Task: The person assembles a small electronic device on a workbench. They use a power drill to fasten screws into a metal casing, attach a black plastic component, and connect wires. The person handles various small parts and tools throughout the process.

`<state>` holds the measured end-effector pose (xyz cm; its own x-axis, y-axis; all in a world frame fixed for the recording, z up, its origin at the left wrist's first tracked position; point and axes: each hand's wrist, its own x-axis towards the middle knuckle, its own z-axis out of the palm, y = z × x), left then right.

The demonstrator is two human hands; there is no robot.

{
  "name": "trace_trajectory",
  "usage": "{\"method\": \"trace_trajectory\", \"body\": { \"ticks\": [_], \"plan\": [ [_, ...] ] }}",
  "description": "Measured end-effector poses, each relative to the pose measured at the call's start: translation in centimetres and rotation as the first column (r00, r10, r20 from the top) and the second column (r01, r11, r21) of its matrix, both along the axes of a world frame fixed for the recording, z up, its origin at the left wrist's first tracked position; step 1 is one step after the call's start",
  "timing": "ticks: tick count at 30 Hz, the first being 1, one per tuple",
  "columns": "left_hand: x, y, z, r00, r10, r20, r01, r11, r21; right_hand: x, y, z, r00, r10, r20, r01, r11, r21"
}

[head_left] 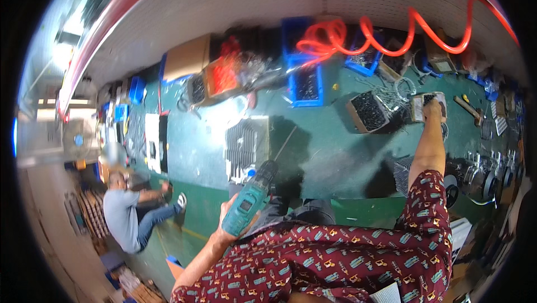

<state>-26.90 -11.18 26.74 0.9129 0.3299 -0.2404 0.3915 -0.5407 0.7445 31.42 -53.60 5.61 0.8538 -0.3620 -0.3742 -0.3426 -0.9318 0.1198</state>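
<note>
My left hand point(228, 219) grips a teal and black cordless drill point(246, 205). Its long thin bit points up and to the right over the green workbench point(330, 163). Just ahead of the drill lies a grey ribbed metal part point(246, 145), a heat-sink-like block with rows of fins. My right arm stretches far to the right, where my right hand point(432, 108) dips into a small cardboard box point(418, 110) with dark small parts in it. The fingertips are hidden there. Beside that box stands an open carton point(368, 112) of black screws or similar small pieces.
Blue bins point(306, 88) and boxes of small parts line the back. A red coiled air hose point(411, 37) hangs above them. A hammer point(469, 107) and metal castors point(489, 180) lie at the right. Another person point(124, 213) sits low at the left.
</note>
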Motion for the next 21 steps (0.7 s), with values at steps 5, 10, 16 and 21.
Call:
{"method": "trace_trajectory", "body": {
  "ticks": [5, 10, 16, 21],
  "plan": [
    [-2.3, -0.9, 0.0, 0.986, 0.160, -0.033, -0.162, 0.986, -0.050, 0.0, 3.6, 2.1, 1.000, -0.017, -0.005, 0.017, 1.000, 0.017],
    [-3.0, 0.0, -0.2, 0.981, 0.193, 0.025, -0.189, 0.975, -0.115, 2.7, -1.1, -2.4, 0.999, 0.047, -0.027, -0.049, 0.997, -0.061],
    [-5.2, -0.4, -0.4, 0.977, 0.210, -0.046, -0.211, 0.978, -0.011, 0.5, 2.1, 0.9, 0.996, -0.017, 0.083, 0.017, 1.000, 0.009],
    [-5.8, -0.2, 0.9, 0.983, 0.183, -0.002, -0.183, 0.983, -0.025, -0.9, 2.9, 2.4, 0.873, -0.157, 0.462, 0.097, 0.984, 0.150]
  ]
}}
